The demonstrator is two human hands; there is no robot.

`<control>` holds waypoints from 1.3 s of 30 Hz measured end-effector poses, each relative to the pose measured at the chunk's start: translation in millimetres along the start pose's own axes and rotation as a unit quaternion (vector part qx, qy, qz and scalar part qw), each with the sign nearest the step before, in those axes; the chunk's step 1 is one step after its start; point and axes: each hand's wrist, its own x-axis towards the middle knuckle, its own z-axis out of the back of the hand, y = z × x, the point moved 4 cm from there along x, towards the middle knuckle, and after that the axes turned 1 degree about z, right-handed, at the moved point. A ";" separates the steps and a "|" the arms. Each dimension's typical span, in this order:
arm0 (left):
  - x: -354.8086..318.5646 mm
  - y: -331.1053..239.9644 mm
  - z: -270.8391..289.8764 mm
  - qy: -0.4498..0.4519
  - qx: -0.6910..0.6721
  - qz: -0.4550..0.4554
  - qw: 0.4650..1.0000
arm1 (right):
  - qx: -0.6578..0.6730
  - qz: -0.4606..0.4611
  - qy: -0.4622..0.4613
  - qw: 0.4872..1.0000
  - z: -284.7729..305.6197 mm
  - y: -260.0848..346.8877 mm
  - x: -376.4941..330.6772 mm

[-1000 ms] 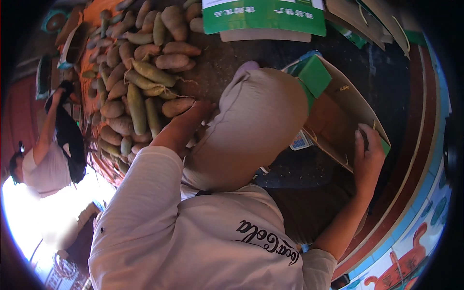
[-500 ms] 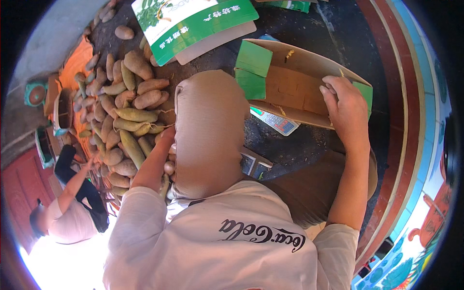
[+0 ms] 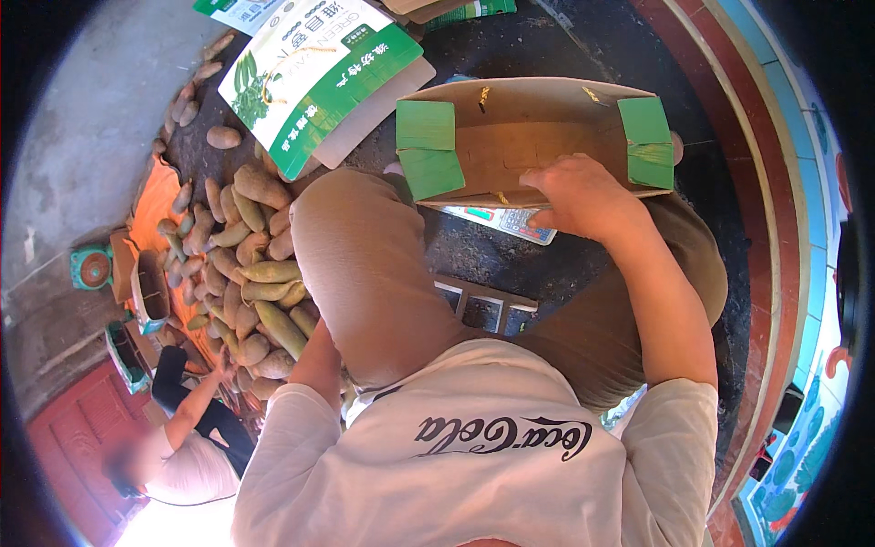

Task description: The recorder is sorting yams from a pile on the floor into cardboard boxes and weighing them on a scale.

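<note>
My right hand point(image 3: 588, 196) holds the near wall of an open cardboard box point(image 3: 538, 137), its fingers over the rim and thumb outside. Green end flaps are folded outward, and I see nothing inside the box. Underneath, the keypad of a digital scale point(image 3: 524, 224) shows. My left forearm point(image 3: 318, 366) reaches down behind my left knee point(image 3: 351, 246), which hides that hand. Beside it lies a heap of brown sweet potatoes point(image 3: 260, 186) and long green radishes point(image 3: 281, 328).
Flattened green-and-white cartons point(image 3: 319, 82) lie beyond my left knee. Past the heap are an orange sheet point(image 3: 150, 205), a smaller open box point(image 3: 150, 290) and another person point(image 3: 187, 460) reaching toward the heap. A metal frame point(image 3: 483, 305) lies between my legs.
The view has shifted. The box now sits straighter and nearer my body, and my right hand has moved from its right end to its near wall. The left hand remains hidden.
</note>
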 end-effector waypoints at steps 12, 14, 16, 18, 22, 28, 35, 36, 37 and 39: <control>-33.2 6.2 3.6 -0.049 -0.178 0.036 0.982 | -0.008 0.002 -0.096 0.995 -28.6 -6.1 28.6; -38.8 4.9 4.9 -0.056 -0.210 0.043 0.975 | -0.013 0.002 -0.106 0.994 -31.0 -5.3 32.2; -44.2 4.4 7.9 -0.063 -0.242 0.050 0.967 | -0.017 0.002 -0.117 0.993 -32.4 -1.8 35.7; -49.4 3.8 10.5 -0.071 -0.274 0.058 0.957 | -0.032 0.005 -0.085 0.996 -35.3 2.1 39.0; -58.8 1.8 16.3 -0.086 -0.338 0.075 0.934 | -0.031 0.008 -0.083 0.996 -29.1 4.1 38.6; -66.4 -8.9 39.5 -0.109 -0.421 0.087 0.896 | -0.070 -0.015 -0.080 0.994 -29.2 -6.9 37.0; -79.8 -22.1 88.9 -0.149 -0.509 0.087 0.843 | -0.068 -0.028 -0.073 0.995 -26.8 -10.0 30.2; -81.7 -25.0 95.7 -0.154 -0.520 0.086 0.836 | -0.063 -0.035 -0.066 0.995 -26.7 -10.8 28.6; -83.4 -28.0 102.8 -0.158 -0.531 0.084 0.828 | -0.060 -0.038 -0.072 0.995 -28.2 -12.2 28.3; -86.3 -34.7 117.3 -0.166 -0.553 0.081 0.813 | -0.052 -0.055 -0.077 0.994 -33.8 -16.8 29.6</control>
